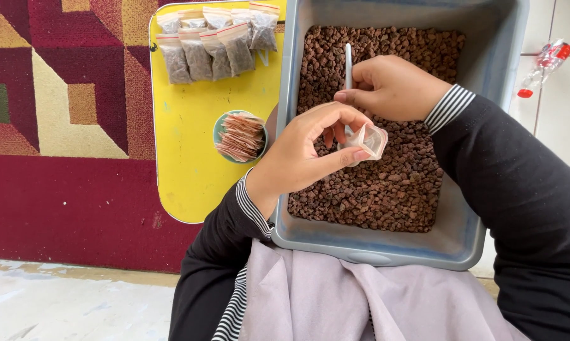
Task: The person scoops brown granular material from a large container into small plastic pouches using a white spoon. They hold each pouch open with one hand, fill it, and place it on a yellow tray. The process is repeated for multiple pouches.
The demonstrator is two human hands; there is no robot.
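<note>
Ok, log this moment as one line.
left hand: holds small clear bag open | right hand: grips white scoop handle | both over grey tub of brown pellets

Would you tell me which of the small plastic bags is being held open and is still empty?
The clear bag pinched in the left hand over the grey tub; the filled bags lie sealed on the yellow board.

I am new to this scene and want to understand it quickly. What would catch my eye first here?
First, the grey tub on the person's lap, full of small reddish-brown pebbles. Above it, the left hand pinches a small clear bag open, while the right hand holds a white scoop. To the left, a yellow board carries filled bags at its far end and a stack of empty ones.
</note>
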